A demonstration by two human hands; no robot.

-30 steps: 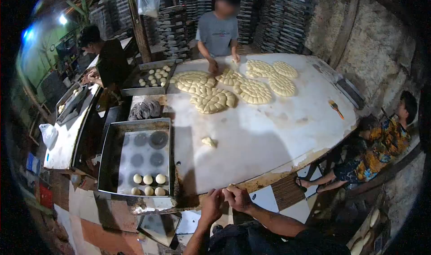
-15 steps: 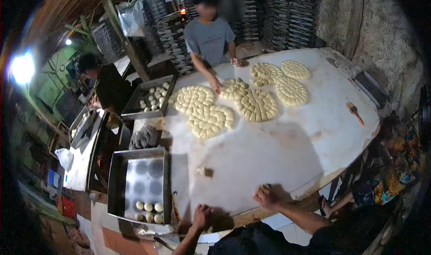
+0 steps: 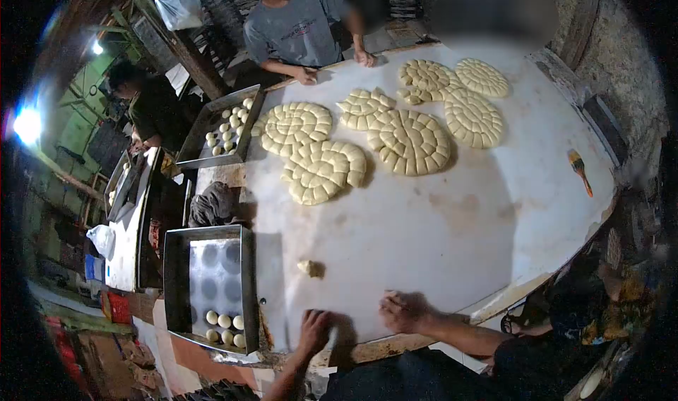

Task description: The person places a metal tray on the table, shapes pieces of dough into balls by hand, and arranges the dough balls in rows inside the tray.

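Note:
My left hand rests curled on the near edge of the white table; what is under its fingers, if anything, is hidden. To its right, my right hand lies closed on the tabletop, cupped over something I cannot make out. A small lump of dough sits just beyond my left hand. Cut dough pieces lie in coiled groups farther back, among them a round one and one at the left. Left of my hands, a metal tray holds several dough balls.
A co-worker in a grey shirt stands across the table, both hands at its far edge. Another person works at the left bench. A second tray, a dark cloth and an orange-handled brush are also there.
My hands have come apart from each other and down onto the table. The co-worker's hands have drawn back from the dough to the far edge. The camera view has shifted.

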